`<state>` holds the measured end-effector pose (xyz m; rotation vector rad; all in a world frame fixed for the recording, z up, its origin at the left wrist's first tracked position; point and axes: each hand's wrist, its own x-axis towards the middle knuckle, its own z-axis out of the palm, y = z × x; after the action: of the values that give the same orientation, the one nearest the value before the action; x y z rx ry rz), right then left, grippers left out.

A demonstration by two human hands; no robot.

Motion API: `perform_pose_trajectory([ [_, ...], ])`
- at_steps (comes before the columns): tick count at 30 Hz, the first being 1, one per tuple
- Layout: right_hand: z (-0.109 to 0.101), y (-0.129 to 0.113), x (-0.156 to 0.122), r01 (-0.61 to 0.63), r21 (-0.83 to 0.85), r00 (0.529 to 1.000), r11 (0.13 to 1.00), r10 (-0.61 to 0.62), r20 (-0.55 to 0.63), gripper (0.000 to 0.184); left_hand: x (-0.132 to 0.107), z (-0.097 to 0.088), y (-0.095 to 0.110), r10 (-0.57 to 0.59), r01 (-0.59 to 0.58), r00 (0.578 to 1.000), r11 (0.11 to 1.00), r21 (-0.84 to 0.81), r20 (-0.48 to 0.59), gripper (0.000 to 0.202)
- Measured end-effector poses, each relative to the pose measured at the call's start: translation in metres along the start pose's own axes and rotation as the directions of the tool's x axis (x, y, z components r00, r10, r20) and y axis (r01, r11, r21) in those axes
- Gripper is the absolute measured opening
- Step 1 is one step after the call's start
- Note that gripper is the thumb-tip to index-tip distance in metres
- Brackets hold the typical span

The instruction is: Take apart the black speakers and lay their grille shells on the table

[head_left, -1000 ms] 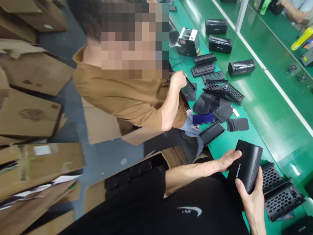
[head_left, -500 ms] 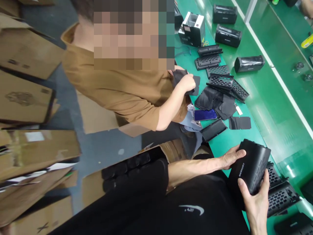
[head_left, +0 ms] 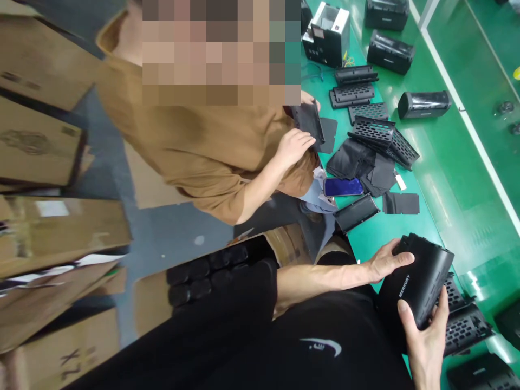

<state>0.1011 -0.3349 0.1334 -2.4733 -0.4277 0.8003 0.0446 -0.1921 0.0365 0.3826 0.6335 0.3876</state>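
Both my hands grip a black cylindrical speaker body [head_left: 418,284] with "MERCURY" printed in white on its side. My left hand [head_left: 390,261] wraps over its upper side, and my right hand [head_left: 424,341] supports it from below. Just beyond them, a black perforated speaker grille [head_left: 465,330] lies on the green workbench [head_left: 410,227], partly hidden by the speaker body and my right hand. My black sleeve and shirt [head_left: 244,330] fill the bottom of the view.
A co-worker in a brown shirt [head_left: 195,141] handles a black panel [head_left: 309,122] at the bench. Several grilles, black sheets, finished speakers, a phone [head_left: 343,187] and a white-and-black machine [head_left: 327,35] lie along it. Stacked cardboard boxes [head_left: 40,146] stand at the left.
The speaker body has turned slightly in my hands. The co-worker's hands now hold a black panel instead of a black sheet, and the view has shifted a little.
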Motion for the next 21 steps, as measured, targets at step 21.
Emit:
perform_pose_trajectory([
  [21,-0.026,0.015,0.063,-0.032,0.362,1.000,0.932,0.030,0.010,0.107,0.017,-0.031,0.025,-0.303,0.348,0.934,0.892,-0.290,0.188,0.085],
])
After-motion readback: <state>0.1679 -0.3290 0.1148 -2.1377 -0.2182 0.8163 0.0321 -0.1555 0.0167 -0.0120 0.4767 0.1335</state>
